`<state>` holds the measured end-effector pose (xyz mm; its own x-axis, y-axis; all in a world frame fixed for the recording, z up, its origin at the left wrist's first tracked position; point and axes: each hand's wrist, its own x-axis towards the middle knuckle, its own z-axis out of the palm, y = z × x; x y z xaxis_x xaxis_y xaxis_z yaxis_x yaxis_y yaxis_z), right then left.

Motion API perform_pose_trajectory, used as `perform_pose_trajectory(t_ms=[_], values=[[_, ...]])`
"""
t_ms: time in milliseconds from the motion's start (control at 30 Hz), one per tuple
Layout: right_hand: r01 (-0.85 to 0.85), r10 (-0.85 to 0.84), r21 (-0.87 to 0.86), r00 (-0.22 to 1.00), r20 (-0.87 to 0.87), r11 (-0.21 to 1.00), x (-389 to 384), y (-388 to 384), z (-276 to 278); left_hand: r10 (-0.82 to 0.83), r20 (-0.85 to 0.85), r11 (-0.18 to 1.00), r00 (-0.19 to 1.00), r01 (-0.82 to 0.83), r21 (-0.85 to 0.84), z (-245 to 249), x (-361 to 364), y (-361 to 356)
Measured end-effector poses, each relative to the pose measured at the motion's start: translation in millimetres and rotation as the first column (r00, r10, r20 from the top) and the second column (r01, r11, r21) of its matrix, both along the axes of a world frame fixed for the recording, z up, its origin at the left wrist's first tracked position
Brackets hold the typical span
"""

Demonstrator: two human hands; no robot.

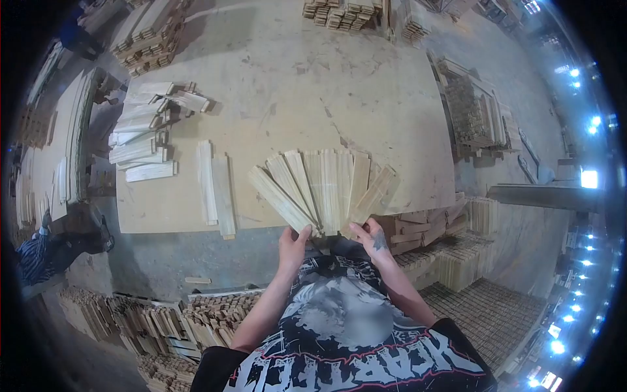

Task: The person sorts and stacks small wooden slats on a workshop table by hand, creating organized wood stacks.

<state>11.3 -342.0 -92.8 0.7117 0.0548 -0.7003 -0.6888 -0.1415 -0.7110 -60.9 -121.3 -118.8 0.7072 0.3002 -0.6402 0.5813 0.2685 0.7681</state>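
Note:
A fan of several pale wooden slats (pixel 328 179) lies on the large board-topped table (pixel 274 98), its near ends at the table's front edge. My left hand (pixel 294 247) grips the near end of the leftmost slats, thumb on top. On the other side, my right hand (pixel 371 236) pinches the near end of the rightmost slats, also with the thumb above. The fingers underneath are hidden. Left of the fan, two separate slats (pixel 225 195) lie side by side, one jutting past the front edge.
A loose pile of slats (pixel 140 130) covers the table's left end. Stacked wood (pixel 339 14) stands beyond the far edge, and more stacks (pixel 473 111) stand at the right. Bundled slats (pixel 157 320) sit behind me. A person in a striped sleeve (pixel 39 258) is at far left.

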Motion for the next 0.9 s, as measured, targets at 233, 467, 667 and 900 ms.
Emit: perform_pose_trajectory(t_ms=[233,467,667,900], values=[[-0.204,0.19,0.064,0.965,0.181,0.977,-2,15,19,-0.01,0.105,0.997,0.994,0.018,-0.075,9,8,0],[-0.39,0.627,-0.542,0.687,0.367,0.745,-5,21,6,-0.194,0.062,0.968,0.979,0.18,0.176,8,9,0],[-0.47,0.593,-0.386,0.741,0.315,0.793,-7,23,-17,-0.398,-0.002,0.805,0.917,0.351,0.478,22,14,5],[-0.49,0.52,-0.178,0.781,0.346,0.854,-3,17,-25,-0.216,0.031,0.881,0.976,0.181,0.437,19,-4,12]])
